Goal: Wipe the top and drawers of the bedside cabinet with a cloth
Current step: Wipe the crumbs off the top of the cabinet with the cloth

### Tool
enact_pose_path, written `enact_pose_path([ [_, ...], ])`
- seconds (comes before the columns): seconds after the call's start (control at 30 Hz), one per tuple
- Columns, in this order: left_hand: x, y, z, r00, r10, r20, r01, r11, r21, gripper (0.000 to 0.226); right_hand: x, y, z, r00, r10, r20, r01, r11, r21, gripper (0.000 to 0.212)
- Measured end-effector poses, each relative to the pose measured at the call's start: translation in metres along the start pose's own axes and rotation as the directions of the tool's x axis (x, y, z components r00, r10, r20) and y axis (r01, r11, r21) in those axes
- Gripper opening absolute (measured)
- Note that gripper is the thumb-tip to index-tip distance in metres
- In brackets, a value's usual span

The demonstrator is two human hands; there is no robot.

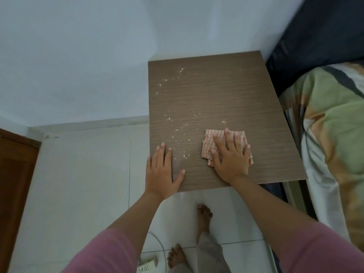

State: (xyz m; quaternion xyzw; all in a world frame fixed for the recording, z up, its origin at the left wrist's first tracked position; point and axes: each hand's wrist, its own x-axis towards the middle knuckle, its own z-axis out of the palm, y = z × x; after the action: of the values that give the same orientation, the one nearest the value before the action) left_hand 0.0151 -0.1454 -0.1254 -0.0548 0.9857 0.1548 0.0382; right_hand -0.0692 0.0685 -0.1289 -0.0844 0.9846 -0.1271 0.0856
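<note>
One checked cloth (224,143) lay on the near right part of the one cabinet top (216,95), pressed flat under the right hand (229,156); the left hand (162,170) rested flat, fingers straight, at the near left edge, beside many pale crumbs (178,125)

Dim, cool, even light with soft, faint shadows. The whole frame is slightly soft; wide-angle distortion bends lines at the edges, and the lower corners blur.

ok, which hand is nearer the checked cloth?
Right. The right hand presses flat on the checked cloth; the left hand rests on the cabinet top, apart, left of it.
</note>
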Motion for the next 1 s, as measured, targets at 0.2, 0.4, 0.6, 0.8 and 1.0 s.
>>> enact_pose_path([
  [0.2, 0.003, -0.002, 0.005, 0.999, 0.021, -0.036, -0.02, 1.0, 0.005, 0.08, -0.033, -0.001, 0.004, 0.999, 0.029, -0.021, -0.028, 0.999, 0.04, 0.058],
  [0.4, 0.004, -0.002, 0.007, 0.998, 0.024, -0.065, -0.025, 1.0, -0.01, 0.079, -0.061, 0.0, 0.013, 0.997, 0.026, -0.068, -0.024, 1.0, 0.018, 0.055],
  [0.6, 0.003, -0.003, 0.01, 0.996, 0.035, -0.088, -0.036, 0.999, -0.002, 0.08, -0.077, 0.001, 0.015, 0.992, -0.015, -0.123, 0.018, 0.999, 0.027, 0.054],
  [0.8, 0.002, 0.0, 0.007, 0.999, 0.017, -0.043, -0.016, 0.999, 0.035, 0.081, -0.113, 0.01, 0.0, 0.993, -0.114, 0.017, 0.114, 0.991, -0.064, 0.046],
  [1.0, 0.009, 0.01, -0.023, 0.957, -0.065, 0.281, 0.03, 0.991, 0.127, 0.084, -0.118, -0.01, -0.065, 0.958, -0.029, 0.287, 0.062, 0.992, -0.107, 0.042],
])
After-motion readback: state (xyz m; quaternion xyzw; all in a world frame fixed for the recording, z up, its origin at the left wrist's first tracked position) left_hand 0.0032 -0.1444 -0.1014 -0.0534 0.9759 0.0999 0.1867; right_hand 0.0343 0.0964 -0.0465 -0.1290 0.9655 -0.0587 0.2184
